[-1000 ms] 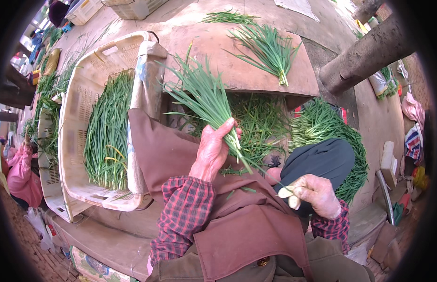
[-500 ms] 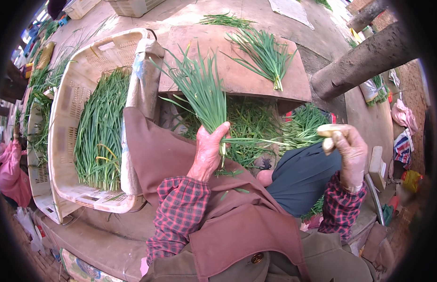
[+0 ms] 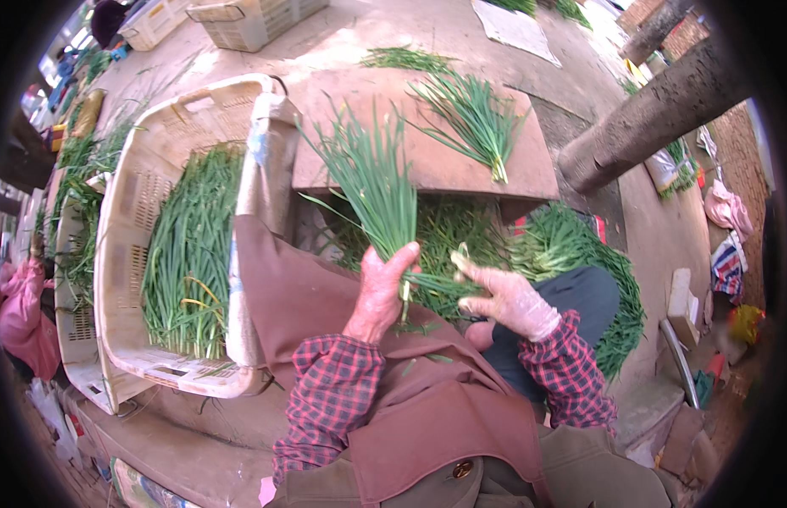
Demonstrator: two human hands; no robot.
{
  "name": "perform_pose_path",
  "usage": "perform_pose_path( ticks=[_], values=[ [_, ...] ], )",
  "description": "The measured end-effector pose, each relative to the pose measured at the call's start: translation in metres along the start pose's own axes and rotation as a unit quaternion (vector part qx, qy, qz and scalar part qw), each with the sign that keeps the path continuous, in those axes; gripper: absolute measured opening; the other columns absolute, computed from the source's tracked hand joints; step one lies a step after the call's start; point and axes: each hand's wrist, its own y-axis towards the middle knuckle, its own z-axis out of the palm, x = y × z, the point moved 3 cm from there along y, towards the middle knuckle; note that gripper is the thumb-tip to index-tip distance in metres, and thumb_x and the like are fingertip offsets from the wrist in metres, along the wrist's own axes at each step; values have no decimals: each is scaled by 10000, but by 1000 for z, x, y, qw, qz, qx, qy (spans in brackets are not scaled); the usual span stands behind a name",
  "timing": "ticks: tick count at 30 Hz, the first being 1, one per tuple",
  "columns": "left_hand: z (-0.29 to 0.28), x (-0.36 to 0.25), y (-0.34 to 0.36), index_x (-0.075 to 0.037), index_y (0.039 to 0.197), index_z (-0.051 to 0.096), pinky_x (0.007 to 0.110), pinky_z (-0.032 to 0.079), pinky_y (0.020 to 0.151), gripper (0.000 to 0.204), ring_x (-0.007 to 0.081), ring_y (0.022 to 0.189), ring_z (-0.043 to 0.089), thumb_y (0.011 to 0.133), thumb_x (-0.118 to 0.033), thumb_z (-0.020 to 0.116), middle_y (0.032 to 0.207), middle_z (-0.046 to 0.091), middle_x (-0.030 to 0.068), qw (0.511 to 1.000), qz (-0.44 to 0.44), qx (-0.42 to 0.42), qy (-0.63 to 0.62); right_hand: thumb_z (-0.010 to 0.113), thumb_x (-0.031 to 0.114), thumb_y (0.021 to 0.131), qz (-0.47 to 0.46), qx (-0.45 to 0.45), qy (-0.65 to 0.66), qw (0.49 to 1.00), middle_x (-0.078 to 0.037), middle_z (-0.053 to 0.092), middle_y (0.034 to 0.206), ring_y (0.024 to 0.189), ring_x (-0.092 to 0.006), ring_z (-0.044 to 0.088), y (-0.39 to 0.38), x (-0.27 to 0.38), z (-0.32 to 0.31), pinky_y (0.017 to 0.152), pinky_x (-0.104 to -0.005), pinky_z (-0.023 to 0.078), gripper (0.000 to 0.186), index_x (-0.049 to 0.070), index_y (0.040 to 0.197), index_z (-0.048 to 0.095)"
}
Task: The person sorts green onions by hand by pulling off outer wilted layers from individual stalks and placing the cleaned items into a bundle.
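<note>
My left hand (image 3: 383, 284) is closed around the lower stalks of a bunch of garlic chives (image 3: 372, 186), which stands upright with its leaves fanning away from me. A few chive stalks (image 3: 444, 284) stick out sideways from the fist toward my right hand (image 3: 508, 300). That hand wears a thin, pale glove and has pale coverings on the fingertips. Its thumb and forefinger are spread apart around the ends of those stalks, without visibly pinching them. Another chive bunch (image 3: 478, 123) lies on the low brown board (image 3: 360, 93) in front of me.
Left of me, a white plastic crate (image 3: 122, 254) holds many chives (image 3: 190, 254). Loose chives (image 3: 461, 229) lie beneath the board, and a heap (image 3: 597, 262) lies beside my right knee. A thick post (image 3: 648, 127) slants at the right. More crates (image 3: 258, 21) stand at the back.
My right hand has come in from the right, down and left to the sideways stalks, its fingers spreading. My right knee has shifted, showing more of the chive heap. The left hand keeps its bunch.
</note>
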Motion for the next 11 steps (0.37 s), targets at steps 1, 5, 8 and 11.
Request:
perform_pose_path(
  ticks=[1, 5, 8, 11],
  values=[
    [4, 1, 1, -92, 1003, 595, 238, 456, 530, 210, 85, 644, 568, 872, -162, 743, 831, 606, -7, 1000, 3, -3, -5, 696, 208, 901, -32, -23, -15, 999, -133, 685, 1117, 967, -278, 683, -5, -16, 11, 852, -378, 525, 552, 70, 1406, 520],
    [-7, 6, 3, -78, 1035, 587, 247, 478, 556, 240, 96, 648, 574, 871, -153, 745, 850, 600, -6, 1000, 4, -14, -14, 609, 138, 971, 87, 13, 213, 973, -56, 718, 832, 714, -122, 639, -16, -5, 21, 671, -264, 510, 236, -15, 1125, 701],
    [-5, 11, 5, -75, 1010, 579, 249, 468, 550, 211, 99, 636, 563, 882, -137, 734, 836, 601, 0, 998, -8, 14, -56, 578, 131, 999, 129, 43, 325, 936, -5, 697, 793, 650, -26, 553, -29, 1, 18, 580, -184, 439, 215, -18, 1064, 720],
    [-6, 11, 9, -62, 999, 574, 251, 464, 546, 213, 108, 626, 561, 888, -147, 735, 832, 607, 14, 995, 15, 34, -93, 565, 127, 1005, 98, 72, 344, 931, -55, 747, 874, 626, -32, 583, -43, 1, 5, 557, -171, 441, 220, 0, 1114, 707]
  ],
)
